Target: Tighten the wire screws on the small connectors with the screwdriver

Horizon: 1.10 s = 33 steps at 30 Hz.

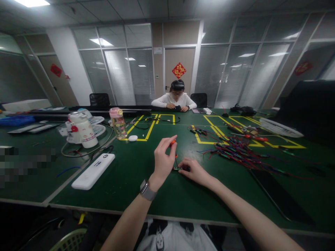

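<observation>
My left hand, with a watch on its wrist, is closed around a screwdriver that has an orange and black handle. The thin shaft points down, and its tip meets a small green circuit board on the table. From the other side, my right hand pinches the board's edge with thumb and fingertips. Part of the board is hidden behind the fingers.
On the right lies a tangle of red and blue wires with small boards, beside a dark flat slab. A white power bank, a tumbler and a pink-lidded bottle occupy the left. A person sits opposite.
</observation>
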Available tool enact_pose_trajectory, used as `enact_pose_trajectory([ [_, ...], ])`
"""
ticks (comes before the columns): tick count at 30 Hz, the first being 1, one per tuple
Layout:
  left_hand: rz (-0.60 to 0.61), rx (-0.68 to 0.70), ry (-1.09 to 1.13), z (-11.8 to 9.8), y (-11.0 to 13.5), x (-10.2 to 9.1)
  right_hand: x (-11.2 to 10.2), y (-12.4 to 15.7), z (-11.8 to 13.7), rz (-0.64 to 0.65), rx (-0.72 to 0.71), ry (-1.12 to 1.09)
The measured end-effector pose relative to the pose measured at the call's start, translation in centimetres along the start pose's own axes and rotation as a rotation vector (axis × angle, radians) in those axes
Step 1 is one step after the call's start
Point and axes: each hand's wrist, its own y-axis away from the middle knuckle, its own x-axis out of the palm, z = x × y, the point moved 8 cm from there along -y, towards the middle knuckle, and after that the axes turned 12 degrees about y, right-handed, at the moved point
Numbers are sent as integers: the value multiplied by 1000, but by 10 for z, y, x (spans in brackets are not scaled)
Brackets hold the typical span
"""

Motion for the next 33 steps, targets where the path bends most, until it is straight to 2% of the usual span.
enact_pose_trajectory([
  [5,-87,-24,-53,3,1,-7,1,0,-1,7,2,-2],
  [14,35,-53,56,3,2,3,0,0,-1,-1,-10,6],
  [22,-35,-26,-31,2,3,-2,1,0,-2,-2,-11,13],
  [33,36,-7,7,-3,2,3,1,1,-2,-1,-18,8],
])
